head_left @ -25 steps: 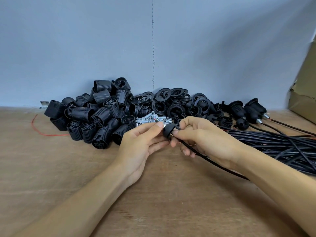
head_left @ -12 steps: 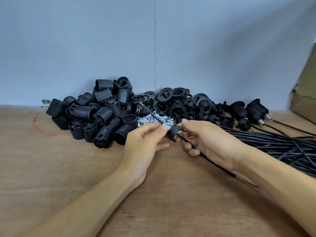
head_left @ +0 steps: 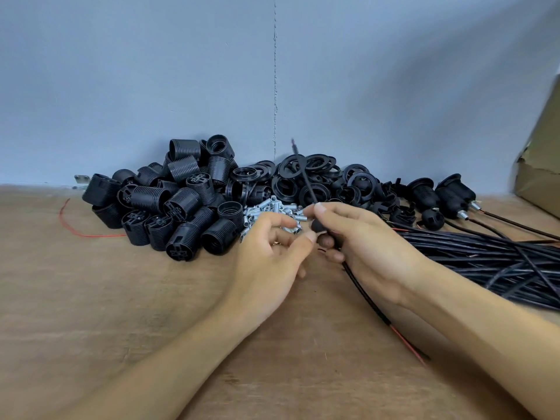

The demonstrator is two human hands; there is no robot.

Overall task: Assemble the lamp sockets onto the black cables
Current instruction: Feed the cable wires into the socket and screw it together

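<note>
Cable (head_left: 306, 180) near-vertical, free end up

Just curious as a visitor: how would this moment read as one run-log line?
step: cap on cable | right hand: grips cap, cable runs through it | left hand: loose beside cap

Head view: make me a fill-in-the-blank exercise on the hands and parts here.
The ___ hand grips the cable that carries a cap.
The loose wire beside the sockets is ___.
The cable's free end points ___, across the rings.
Missing words: right; red; up.
</note>
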